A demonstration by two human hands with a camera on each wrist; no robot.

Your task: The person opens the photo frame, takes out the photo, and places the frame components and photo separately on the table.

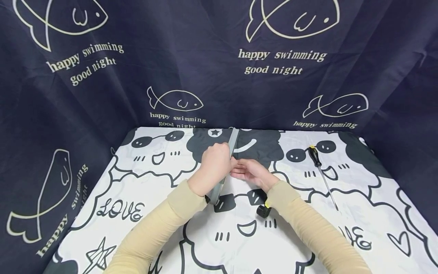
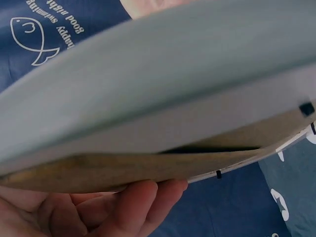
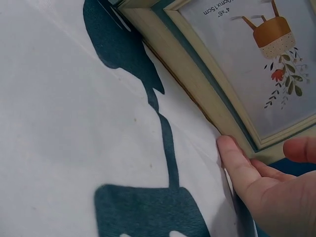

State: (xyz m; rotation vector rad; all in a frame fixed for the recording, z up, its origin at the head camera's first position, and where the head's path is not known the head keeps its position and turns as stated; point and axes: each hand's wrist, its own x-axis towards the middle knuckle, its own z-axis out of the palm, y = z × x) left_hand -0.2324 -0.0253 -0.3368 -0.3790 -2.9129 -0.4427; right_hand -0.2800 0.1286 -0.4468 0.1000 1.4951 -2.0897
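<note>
A picture frame (image 1: 234, 141) stands on edge between the hands, seen nearly edge-on in the head view. Its pale, blue-lined front with a potted-flower print (image 3: 276, 54) shows in the right wrist view. The brown backing board (image 2: 89, 170), with a dark gap beside it, appears in the left wrist view behind a blurred grey-blue rim. My left hand (image 1: 213, 163) grips the frame from the left, curled fingers against the board. Nearly straight fingers of my right hand (image 1: 253, 172) touch the frame's edge near a corner; the right thumb is apart from them.
A black-and-yellow screwdriver (image 1: 315, 156) lies to the right, its shaft toward the near side. Beside the right cuff is a small black object (image 1: 263, 211) with yellow, partly hidden. A printed white cloth (image 1: 164, 228) covers the table; dark curtains (image 1: 219, 76) hang behind it.
</note>
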